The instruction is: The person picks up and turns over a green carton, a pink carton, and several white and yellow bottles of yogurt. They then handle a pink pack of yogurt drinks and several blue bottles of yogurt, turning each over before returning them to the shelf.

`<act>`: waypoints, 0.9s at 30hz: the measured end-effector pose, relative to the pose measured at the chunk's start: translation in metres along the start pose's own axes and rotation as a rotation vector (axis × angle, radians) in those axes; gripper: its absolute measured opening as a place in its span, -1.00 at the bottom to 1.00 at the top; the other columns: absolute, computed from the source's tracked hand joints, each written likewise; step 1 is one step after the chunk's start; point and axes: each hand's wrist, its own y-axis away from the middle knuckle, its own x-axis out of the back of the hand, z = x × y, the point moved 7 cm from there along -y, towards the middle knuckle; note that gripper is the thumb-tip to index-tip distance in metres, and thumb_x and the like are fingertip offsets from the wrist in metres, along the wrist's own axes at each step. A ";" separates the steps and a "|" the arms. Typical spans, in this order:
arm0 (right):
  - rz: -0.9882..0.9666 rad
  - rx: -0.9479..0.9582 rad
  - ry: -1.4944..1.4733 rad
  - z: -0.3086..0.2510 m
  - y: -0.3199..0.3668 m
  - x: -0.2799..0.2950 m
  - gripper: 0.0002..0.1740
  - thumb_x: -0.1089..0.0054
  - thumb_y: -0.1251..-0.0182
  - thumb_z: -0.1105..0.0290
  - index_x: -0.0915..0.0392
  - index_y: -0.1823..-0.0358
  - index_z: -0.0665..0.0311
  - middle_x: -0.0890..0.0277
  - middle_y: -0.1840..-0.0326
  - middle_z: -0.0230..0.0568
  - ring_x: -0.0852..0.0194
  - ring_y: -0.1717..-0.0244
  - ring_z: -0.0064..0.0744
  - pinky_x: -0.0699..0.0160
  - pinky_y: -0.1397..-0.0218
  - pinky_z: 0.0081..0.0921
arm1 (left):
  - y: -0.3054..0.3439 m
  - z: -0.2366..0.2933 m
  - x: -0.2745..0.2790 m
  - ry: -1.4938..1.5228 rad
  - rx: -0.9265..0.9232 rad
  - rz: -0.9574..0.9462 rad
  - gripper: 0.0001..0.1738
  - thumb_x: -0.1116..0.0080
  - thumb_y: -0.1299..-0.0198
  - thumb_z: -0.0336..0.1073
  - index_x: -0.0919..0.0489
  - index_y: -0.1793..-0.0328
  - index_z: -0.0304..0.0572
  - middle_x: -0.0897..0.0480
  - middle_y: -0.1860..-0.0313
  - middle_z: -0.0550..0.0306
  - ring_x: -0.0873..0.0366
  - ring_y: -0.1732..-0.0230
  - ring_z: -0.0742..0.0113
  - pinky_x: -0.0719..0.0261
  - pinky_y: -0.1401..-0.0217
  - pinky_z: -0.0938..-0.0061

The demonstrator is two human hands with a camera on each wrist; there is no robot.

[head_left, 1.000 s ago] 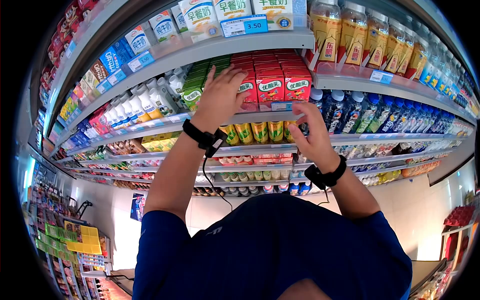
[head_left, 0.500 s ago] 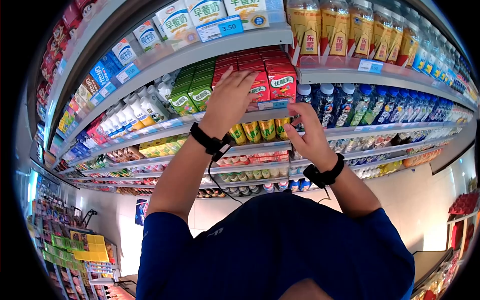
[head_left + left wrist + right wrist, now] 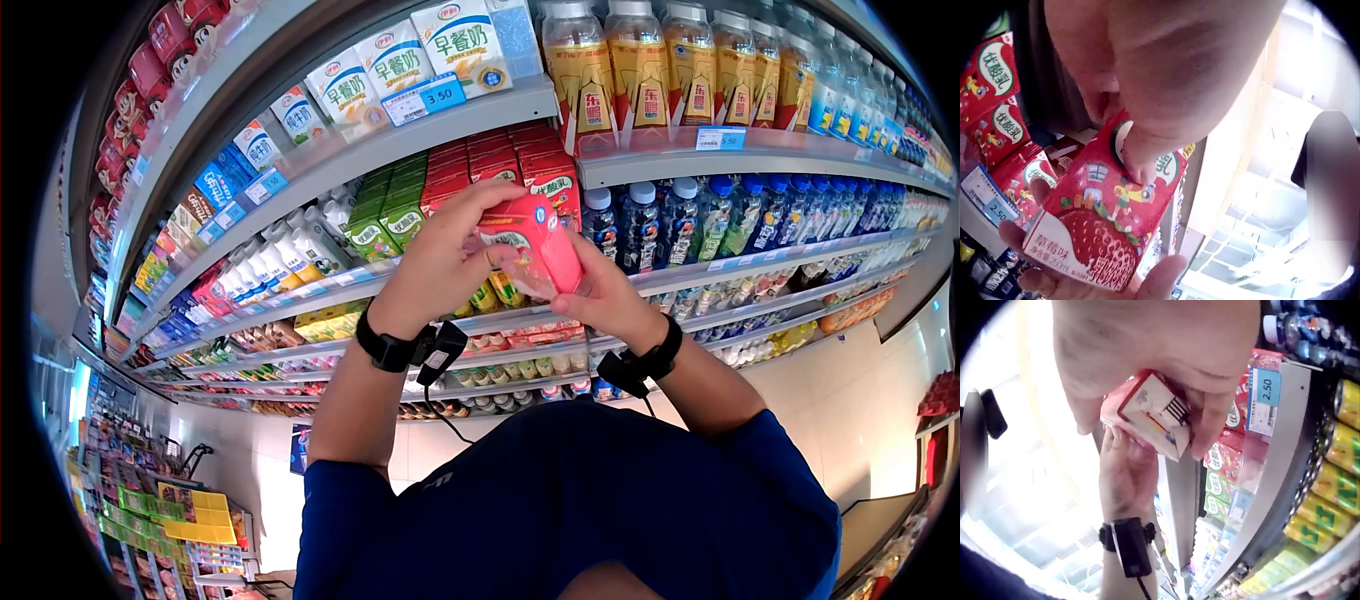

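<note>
A red strawberry milk-drink carton (image 3: pixel 545 245) is held in front of the shelves, between both hands. My left hand (image 3: pixel 445 255) grips its upper part, and in the left wrist view the thumb (image 3: pixel 1141 164) lies across the printed front. My right hand (image 3: pixel 608 298) holds the lower end, fingers and thumb on opposite sides. The right wrist view shows the carton's white end with a barcode (image 3: pixel 1175 412) under the right hand. Behind it, rows of red cartons (image 3: pixel 490 160) and green cartons (image 3: pixel 385 205) stand on the shelf.
Above runs a shelf of white milk cartons (image 3: pixel 395 65) with a price tag (image 3: pixel 425 97). At the right are gold-labelled bottles (image 3: pixel 640 80) and dark drink bottles (image 3: pixel 640 225). White bottles (image 3: pixel 290 230) stand at the left. Yellow cans (image 3: pixel 1341 444) sit one shelf lower.
The left hand has drawn a red carton out from the shelf row towards the body. The right hand, earlier free beside the shelf, now holds its lower end. The view has shifted slightly.
</note>
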 end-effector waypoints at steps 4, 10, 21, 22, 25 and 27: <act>-0.015 -0.357 -0.318 0.025 0.014 0.000 0.06 -0.53 -0.29 0.24 0.01 -0.64 0.35 -0.18 -0.57 -0.13 -0.27 -0.50 -0.35 -0.32 -0.51 -0.36 | 0.010 -0.027 -0.015 0.242 0.125 -0.072 -0.34 -0.34 -0.17 -0.49 -0.48 -0.44 -0.05 -0.54 -0.40 0.07 -0.55 -0.36 0.15 -0.62 -0.24 0.38; 0.336 0.065 0.786 -0.012 0.012 0.010 -0.02 -0.64 0.00 0.41 -0.25 -0.46 0.34 -0.27 -0.32 -0.01 -0.35 -0.31 -0.13 -0.39 -0.41 -0.25 | 0.013 -0.019 -0.021 0.211 0.010 -0.162 -0.29 -0.21 -0.14 -0.59 -0.46 -0.48 -0.04 -0.34 -0.58 -0.13 -0.31 -0.59 0.04 -0.51 -0.43 0.28; 0.395 0.352 1.211 -0.022 0.023 0.000 0.01 -0.64 0.17 0.44 -0.29 -0.41 0.33 -0.33 -0.19 0.11 -0.34 -0.22 0.13 -0.39 -0.30 -0.06 | 0.022 -0.014 -0.035 0.247 -0.028 -0.141 -0.21 -0.20 -0.14 -0.55 -0.40 -0.57 0.01 -0.19 -0.67 -0.22 -0.19 -0.66 0.00 -0.42 -0.49 0.23; 0.323 0.257 0.984 -0.016 0.017 0.005 -0.01 -0.64 0.08 0.39 -0.28 -0.43 0.34 -0.33 -0.23 0.09 -0.35 -0.26 0.08 -0.38 -0.34 -0.10 | 0.020 -0.006 -0.030 0.213 -0.014 -0.087 -0.22 -0.26 -0.15 -0.51 -0.41 -0.57 0.01 -0.27 -0.62 -0.20 -0.26 -0.62 0.02 -0.45 -0.46 0.24; 0.194 0.049 0.362 0.016 0.012 0.016 -0.16 -0.48 -0.29 0.24 -0.24 -0.50 0.36 -0.35 -0.39 0.01 -0.37 -0.40 -0.12 -0.35 -0.48 -0.22 | 0.024 -0.022 -0.029 0.235 0.159 -0.041 -0.21 -0.36 -0.17 -0.48 -0.39 -0.57 -0.11 -0.38 -0.54 -0.10 -0.35 -0.55 0.11 -0.44 -0.46 0.28; 0.097 -0.333 -0.700 0.048 0.015 0.009 -0.26 -0.27 -0.48 0.14 -0.23 -0.53 0.33 -0.38 -0.45 -0.05 -0.41 -0.43 -0.19 -0.35 -0.52 -0.20 | 0.028 -0.045 -0.031 0.291 0.315 -0.051 -0.20 -0.39 -0.18 -0.50 -0.35 -0.57 -0.23 -0.42 -0.51 -0.04 -0.37 -0.51 0.18 -0.39 -0.50 0.31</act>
